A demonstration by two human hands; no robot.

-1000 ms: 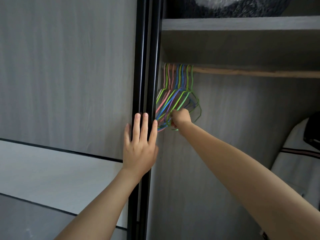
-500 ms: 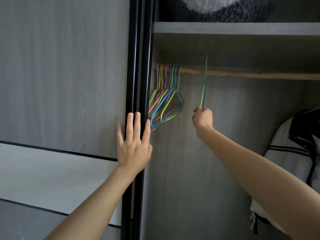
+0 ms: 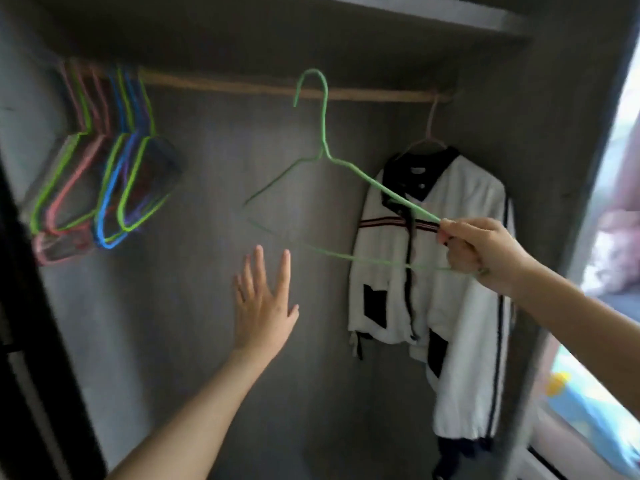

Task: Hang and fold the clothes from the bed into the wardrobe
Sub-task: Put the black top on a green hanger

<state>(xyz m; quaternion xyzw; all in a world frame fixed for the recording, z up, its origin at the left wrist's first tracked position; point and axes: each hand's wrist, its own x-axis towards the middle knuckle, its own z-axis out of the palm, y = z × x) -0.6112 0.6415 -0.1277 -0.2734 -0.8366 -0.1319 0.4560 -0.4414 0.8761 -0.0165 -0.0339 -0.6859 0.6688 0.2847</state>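
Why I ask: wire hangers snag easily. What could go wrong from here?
The right hand holds the green hanger at one shoulder tip only, so it may swing or slip from that grip. Its wires cross in front of the white jacket, so they could snag the fabric. Its hook sits level with the rail and might catch it.

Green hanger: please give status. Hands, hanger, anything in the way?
Right hand grips green hanger at one end; left hand open, empty. Hanger tilted, hook level with rail. White jacket hangs just behind it.
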